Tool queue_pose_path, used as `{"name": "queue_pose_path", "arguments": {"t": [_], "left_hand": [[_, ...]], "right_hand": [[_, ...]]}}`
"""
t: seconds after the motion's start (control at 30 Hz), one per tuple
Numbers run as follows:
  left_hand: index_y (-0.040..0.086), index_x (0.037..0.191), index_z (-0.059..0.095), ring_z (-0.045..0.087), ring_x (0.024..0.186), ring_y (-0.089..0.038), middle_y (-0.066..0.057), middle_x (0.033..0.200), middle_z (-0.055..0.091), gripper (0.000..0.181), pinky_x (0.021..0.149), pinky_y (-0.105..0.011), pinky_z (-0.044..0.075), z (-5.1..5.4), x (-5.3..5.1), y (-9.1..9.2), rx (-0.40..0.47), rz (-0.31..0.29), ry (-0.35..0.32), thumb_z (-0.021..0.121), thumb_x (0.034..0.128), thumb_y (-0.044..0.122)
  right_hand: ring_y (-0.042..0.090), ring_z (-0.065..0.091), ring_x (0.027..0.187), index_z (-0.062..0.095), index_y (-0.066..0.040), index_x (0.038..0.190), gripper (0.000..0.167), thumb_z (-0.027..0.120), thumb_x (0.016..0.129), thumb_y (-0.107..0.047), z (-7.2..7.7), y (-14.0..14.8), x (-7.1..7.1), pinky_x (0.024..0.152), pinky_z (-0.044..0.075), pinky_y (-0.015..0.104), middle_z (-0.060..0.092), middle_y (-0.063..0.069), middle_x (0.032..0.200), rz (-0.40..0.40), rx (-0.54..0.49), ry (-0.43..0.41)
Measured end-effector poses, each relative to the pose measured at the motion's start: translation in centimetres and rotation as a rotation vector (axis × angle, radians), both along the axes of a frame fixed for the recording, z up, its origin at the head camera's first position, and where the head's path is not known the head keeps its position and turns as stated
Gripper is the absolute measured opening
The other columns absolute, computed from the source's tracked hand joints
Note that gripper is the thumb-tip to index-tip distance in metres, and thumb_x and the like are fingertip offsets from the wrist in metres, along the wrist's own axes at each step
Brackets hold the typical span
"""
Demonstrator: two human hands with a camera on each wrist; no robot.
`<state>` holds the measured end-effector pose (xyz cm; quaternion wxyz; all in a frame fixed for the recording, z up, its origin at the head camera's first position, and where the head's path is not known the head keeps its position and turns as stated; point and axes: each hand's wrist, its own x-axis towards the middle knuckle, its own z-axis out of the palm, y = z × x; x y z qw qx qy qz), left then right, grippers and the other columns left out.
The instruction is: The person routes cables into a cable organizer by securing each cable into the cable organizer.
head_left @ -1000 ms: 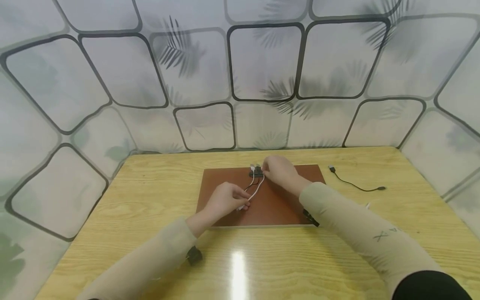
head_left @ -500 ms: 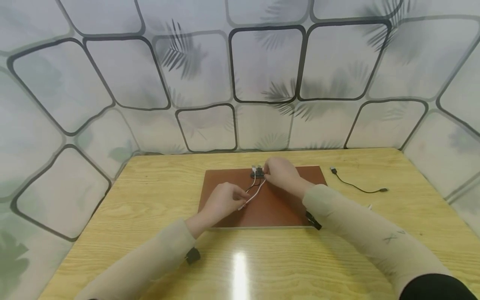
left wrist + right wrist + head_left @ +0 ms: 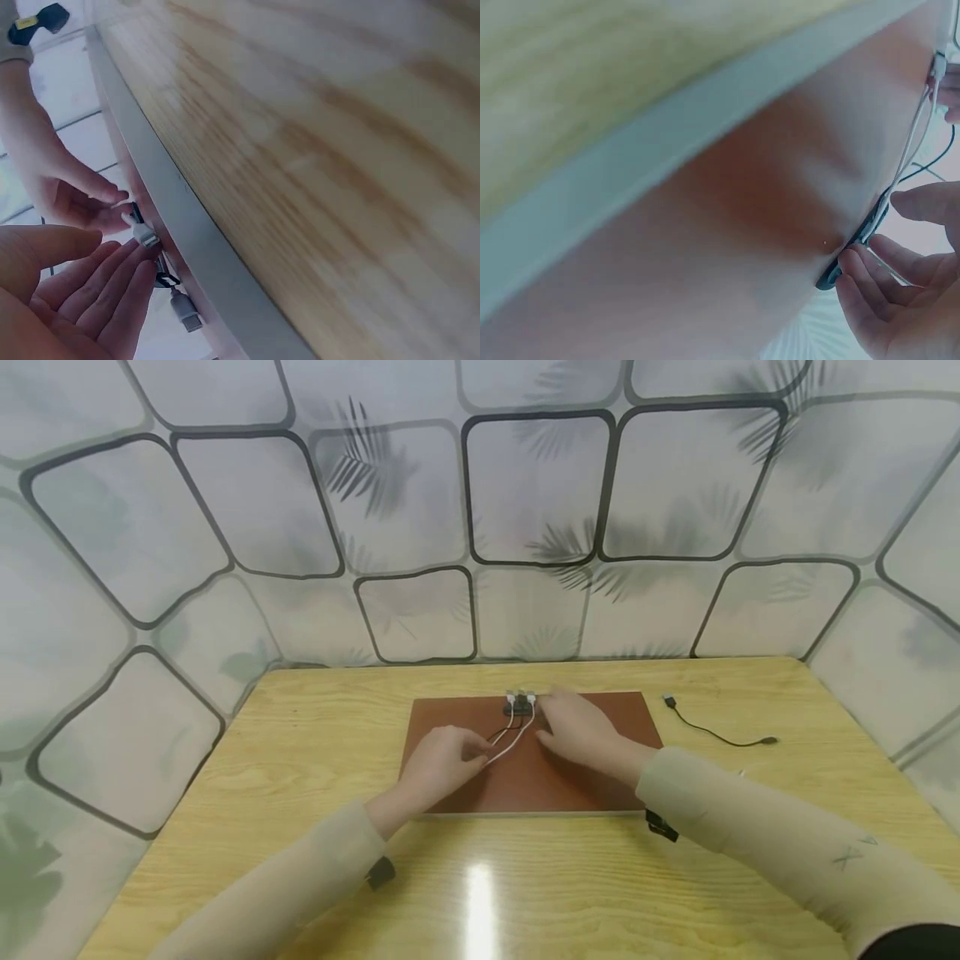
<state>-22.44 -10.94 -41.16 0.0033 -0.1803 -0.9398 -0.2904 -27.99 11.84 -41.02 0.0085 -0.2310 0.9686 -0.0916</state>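
A small black block like a USB hub (image 3: 517,710) lies at the far edge of a brown board (image 3: 570,777), with white and black cables running from it. My right hand (image 3: 581,727) is just right of the block, thumb and fingers apart; in the right wrist view its fingertips are at the black block's end. Nearer the front, my left hand (image 3: 446,764) is beside the lower ends of the white cables (image 3: 516,739). In the left wrist view its fingers are loosely extended, thumb apart, close to a white connector (image 3: 146,236). A grey connector (image 3: 186,311) hangs nearby.
A loose black cable (image 3: 712,732) with a USB plug lies on the wooden table (image 3: 300,727) to the right of the board. A patterned backdrop (image 3: 540,485) rises behind the table's far edge.
My right hand has let go of the white cable's plug at the black block and shifted slightly right, so the plug shows. My left hand has barely moved.
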Motion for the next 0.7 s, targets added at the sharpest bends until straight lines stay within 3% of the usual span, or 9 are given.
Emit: {"name": "queue_pose_path", "arguments": {"t": [0.23,0.4,0.7], "left_hand": [[0.011,0.102,0.083,0.078,0.093,-0.020,-0.002,0.100,0.083,0.009,0.083,-0.038,0.062,0.3,0.5,-0.1,-0.060,0.009,0.048,0.079,0.0943,0.012],[0.011,0.110,0.081,0.077,0.093,-0.020,-0.003,0.104,0.081,0.018,0.078,-0.037,0.062,0.3,0.7,0.0,-0.105,0.013,0.089,0.078,0.0927,0.011],[0.010,0.115,0.077,0.067,0.087,-0.016,-0.002,0.100,0.073,0.033,0.075,-0.033,0.057,0.0,1.1,0.2,-0.242,-0.063,0.217,0.081,0.0814,0.007]], "right_hand": [[0.026,0.067,0.094,0.068,-0.002,0.113,0.025,0.074,0.099,-0.022,-0.2,1.1,1.6,0.080,0.058,0.043,0.069,0.012,0.103,0.029,0.021,0.016],[0.026,0.065,0.091,0.067,-0.001,0.115,0.028,0.076,0.098,-0.020,-0.3,2.0,3.0,0.077,0.056,0.043,0.067,0.011,0.101,0.048,0.029,0.039],[0.031,0.068,0.099,0.069,-0.001,0.120,0.036,0.081,0.093,-0.022,0.5,3.2,5.8,0.085,0.059,0.045,0.069,0.012,0.107,0.110,0.085,0.126]]}}
